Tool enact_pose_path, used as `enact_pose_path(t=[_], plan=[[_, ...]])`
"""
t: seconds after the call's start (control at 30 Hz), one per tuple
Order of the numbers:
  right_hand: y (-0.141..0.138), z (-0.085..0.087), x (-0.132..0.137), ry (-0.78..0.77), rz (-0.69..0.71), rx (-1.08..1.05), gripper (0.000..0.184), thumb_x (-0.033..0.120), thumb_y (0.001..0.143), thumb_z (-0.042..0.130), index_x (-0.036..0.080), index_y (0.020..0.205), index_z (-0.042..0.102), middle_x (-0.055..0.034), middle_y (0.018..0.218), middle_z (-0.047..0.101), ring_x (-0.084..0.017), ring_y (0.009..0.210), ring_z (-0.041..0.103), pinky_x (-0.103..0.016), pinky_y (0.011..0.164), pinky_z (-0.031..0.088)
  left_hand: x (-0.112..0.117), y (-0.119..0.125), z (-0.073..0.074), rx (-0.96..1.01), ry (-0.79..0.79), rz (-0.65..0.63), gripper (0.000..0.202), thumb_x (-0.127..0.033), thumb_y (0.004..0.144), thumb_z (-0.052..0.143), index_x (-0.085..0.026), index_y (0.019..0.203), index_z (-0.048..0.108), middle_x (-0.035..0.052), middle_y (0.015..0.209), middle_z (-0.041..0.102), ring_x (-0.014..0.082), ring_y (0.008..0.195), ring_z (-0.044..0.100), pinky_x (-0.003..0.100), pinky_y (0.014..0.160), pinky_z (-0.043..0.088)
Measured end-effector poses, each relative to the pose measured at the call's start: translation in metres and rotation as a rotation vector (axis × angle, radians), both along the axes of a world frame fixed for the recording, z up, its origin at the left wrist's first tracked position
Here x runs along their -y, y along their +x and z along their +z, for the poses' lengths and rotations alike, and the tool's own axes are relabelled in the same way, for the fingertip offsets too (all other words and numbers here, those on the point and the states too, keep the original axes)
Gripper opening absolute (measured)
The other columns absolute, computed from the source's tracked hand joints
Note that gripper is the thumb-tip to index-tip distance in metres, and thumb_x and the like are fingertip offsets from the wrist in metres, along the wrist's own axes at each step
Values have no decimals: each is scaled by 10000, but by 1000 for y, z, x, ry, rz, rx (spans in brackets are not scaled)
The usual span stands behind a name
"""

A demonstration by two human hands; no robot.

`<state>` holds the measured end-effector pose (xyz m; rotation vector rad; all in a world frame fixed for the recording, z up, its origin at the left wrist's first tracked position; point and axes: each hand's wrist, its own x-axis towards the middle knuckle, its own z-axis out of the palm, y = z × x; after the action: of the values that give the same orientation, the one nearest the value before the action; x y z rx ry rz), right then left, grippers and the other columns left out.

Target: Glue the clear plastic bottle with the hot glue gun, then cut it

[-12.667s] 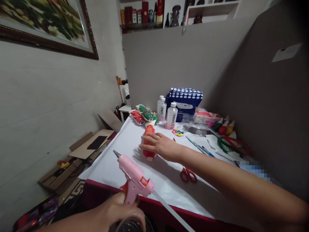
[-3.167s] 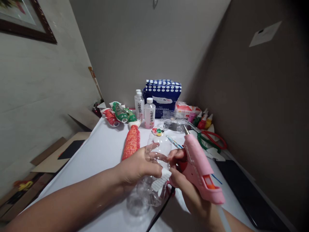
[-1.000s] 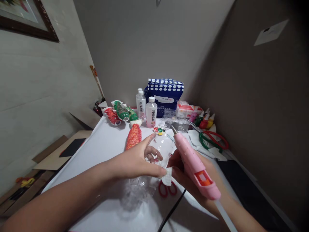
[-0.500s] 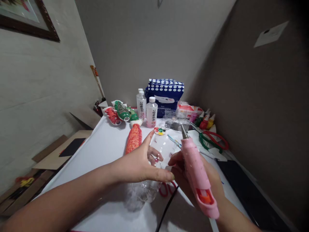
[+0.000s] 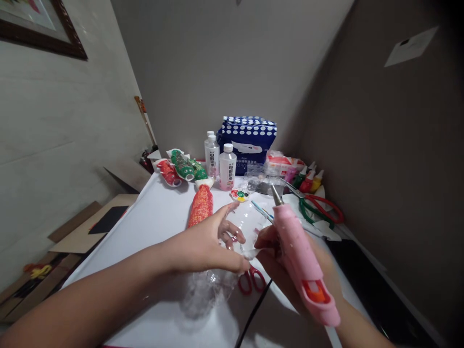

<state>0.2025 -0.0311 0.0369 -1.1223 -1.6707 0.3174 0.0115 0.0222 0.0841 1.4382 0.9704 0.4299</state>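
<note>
A: Clear plastic bottle (image 5: 250, 223), where?
B: Loosely clasped in left hand (image 5: 206, 241), the nearer; slants lengthwise, near-left to far-right. Glossy, rounded.
A: Right hand (image 5: 281, 279)?
B: Wrapped round smooth pink glue gun (image 5: 299, 261), tapered metal nozzle (image 5: 277, 195) pointing forward. Thin pale strip (image 5: 251, 253) between hands; holder unclear.

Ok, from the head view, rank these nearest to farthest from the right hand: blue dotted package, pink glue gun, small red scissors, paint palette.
1. Pink glue gun: in right hand.
2. Small red scissors: lower left.
3. Paint palette: ahead, left.
4. Blue dotted package: far back.
</note>
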Motion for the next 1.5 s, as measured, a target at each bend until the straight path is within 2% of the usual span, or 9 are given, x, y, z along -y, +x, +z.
enact_pose_path(t=[0.2,0.43,0.53,0.67,0.97,1.2,1.33,1.4,1.5], plan=[[2,4,-4,-199,-37,-75,104,231,757,706,253,804,616,24,738,661,-150,585,621,-260,545,507,-5,-6,9,106,-61,-8,1166,-195,552,820,-218,1522,171,35,999,556,211,910,550,353,777,425],[8,-3,-2,-105,239,-450,235,245,858,672,319,1066,591,14,860,612,-145,695,590,-245,559,492,-8,-10,9,94,-109,-115,1175,-335,636,825,-215,1548,95,60,1030,600,211,877,585,347,770,421],[13,-1,-3,-137,325,-411,348,215,850,679,341,1150,557,14,905,620,-141,689,606,-248,571,513,-11,-11,5,77,-74,-146,1211,-512,663,810,-210,1563,58,85,1067,612,247,947,598,383,846,411],[12,2,-3,-196,277,-216,131,246,808,707,269,906,623,16,773,639,-141,590,594,-276,567,524,-9,-8,1,21,-43,-168,1315,-628,617,796,-203,1568,-7,114,1121,593,278,983,601,408,862,418],[-5,4,1,-113,-34,-25,141,220,773,712,265,768,579,43,612,620,-147,441,574,-245,387,451,4,6,0,-177,41,-36,1362,-321,634,824,-232,1542,-187,116,1180,585,247,918,602,408,829,468],[-5,0,-1,9,-51,-5,151,214,816,709,275,878,585,31,729,651,-170,588,645,-270,555,543,3,6,-5,-171,37,-30,1287,-253,653,770,-194,1553,-149,113,1165,604,230,911,600,373,801,480],[0,-2,-9,113,-82,26,364,313,792,763,263,1105,583,-43,998,650,-222,814,666,-327,694,557,-1,5,-6,-145,-33,-49,1263,-226,629,764,-161,1566,-79,102,1102,603,201,834,600,313,687,467],[3,-1,-11,52,-58,22,403,386,791,764,251,1126,584,-55,1015,657,-211,761,652,-326,652,548,-3,4,-4,-156,-44,-63,1248,-212,625,754,-153,1568,-60,93,1076,604,181,788,590,297,655,450],[7,3,-13,-139,-16,-31,355,441,773,773,231,1002,602,-24,855,673,-173,621,616,-293,562,525,-3,3,-1,-147,-31,-93,1221,-194,628,741,-179,1573,-31,68,1031,610,155,736,573,279,631,431]])
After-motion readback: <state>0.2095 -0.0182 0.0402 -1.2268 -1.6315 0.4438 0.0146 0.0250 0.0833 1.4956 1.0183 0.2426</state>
